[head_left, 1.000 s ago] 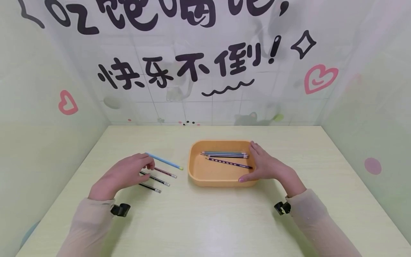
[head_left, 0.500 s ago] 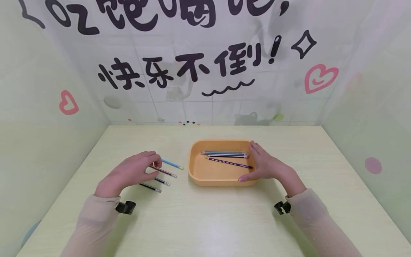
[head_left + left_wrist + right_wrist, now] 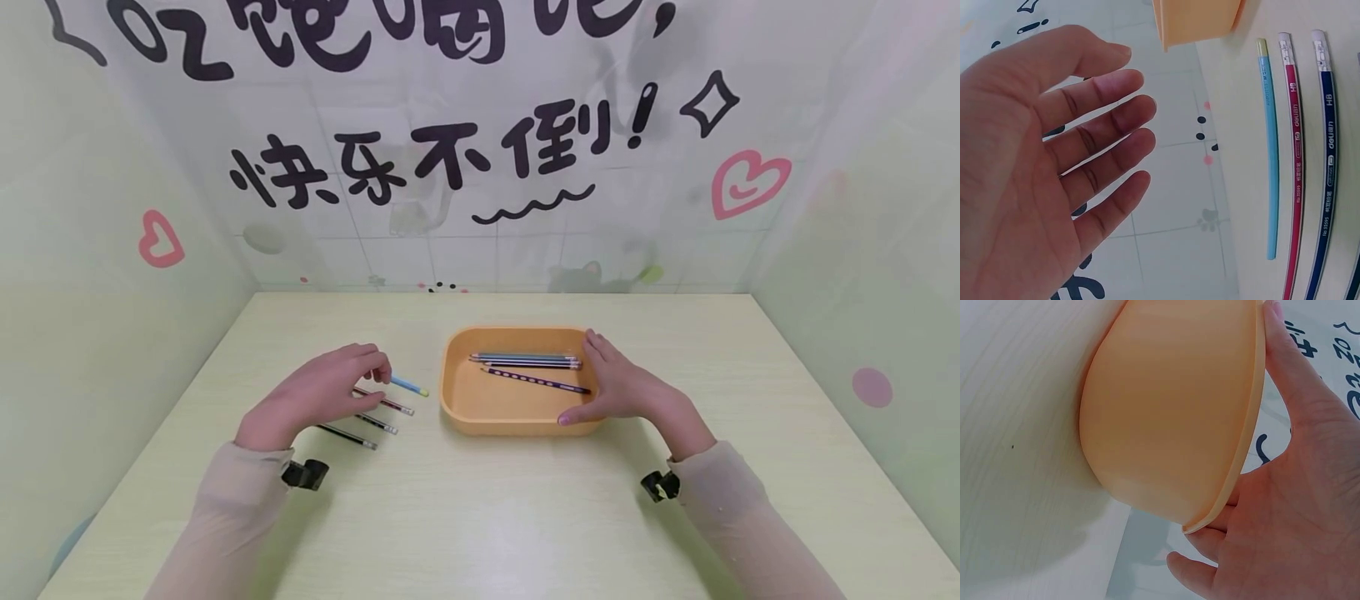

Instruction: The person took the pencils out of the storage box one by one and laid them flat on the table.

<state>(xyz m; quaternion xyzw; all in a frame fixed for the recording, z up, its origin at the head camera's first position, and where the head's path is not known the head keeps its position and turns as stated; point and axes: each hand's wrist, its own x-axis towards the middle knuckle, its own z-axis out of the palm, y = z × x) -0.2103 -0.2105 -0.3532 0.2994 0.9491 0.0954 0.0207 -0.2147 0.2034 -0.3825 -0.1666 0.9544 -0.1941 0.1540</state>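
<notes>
An orange tray [image 3: 448, 398] sits mid-table with three pencils [image 3: 525, 361] inside, one of them purple [image 3: 536, 382]. My right hand [image 3: 622, 387] grips the tray's right end, thumb on the front wall and fingers on the far rim; the right wrist view shows the tray's outer wall [image 3: 1172, 412] against that hand [image 3: 1297, 487]. My left hand [image 3: 330, 387] hovers with straight, spread fingers over loose pencils left of the tray: light blue [image 3: 409, 385], red [image 3: 390, 404], dark blue [image 3: 378, 424] and black [image 3: 348, 436]. In the left wrist view that hand [image 3: 1085, 144] holds nothing beside the light blue pencil [image 3: 1269, 156].
The pale green table [image 3: 480, 517] is enclosed by walls on three sides, the back wall [image 3: 480, 167] carrying black lettering and pink hearts. Small black clips sit at both sleeves' wrists. The tray's corner [image 3: 1197, 19] shows at the top of the left wrist view.
My left hand has slid right and forward over the loose pencils, now covering most of the light blue one. The right hand and tray have stayed put.
</notes>
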